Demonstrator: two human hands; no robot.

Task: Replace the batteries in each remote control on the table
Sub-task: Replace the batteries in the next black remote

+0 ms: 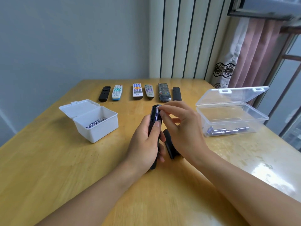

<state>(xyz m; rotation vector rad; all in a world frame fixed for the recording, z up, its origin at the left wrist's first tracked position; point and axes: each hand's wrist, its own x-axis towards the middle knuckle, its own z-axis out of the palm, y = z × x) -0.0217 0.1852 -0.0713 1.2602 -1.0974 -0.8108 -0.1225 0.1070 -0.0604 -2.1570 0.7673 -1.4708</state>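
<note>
My left hand (pixel 145 142) grips a black remote (pixel 155 116) held back side up over the middle of the table, its battery bay uncovered. A battery (pixel 156 115) lies in the bay. My right hand (pixel 180 126) pinches the top end of that battery with thumb and forefinger. The remote's black battery cover (pixel 169 147) lies on the table just right of my left hand. Several other remotes (pixel 137 92) lie in a row at the far side. A white box (pixel 96 121) on the left and a clear box (pixel 231 118) on the right each hold batteries.
The wooden table (pixel 65 168) reaches the wall ahead. Both boxes have their lids hinged open. A radiator-like panel and a pink curtain (pixel 254 51) stand behind the table's far right corner, next to a window.
</note>
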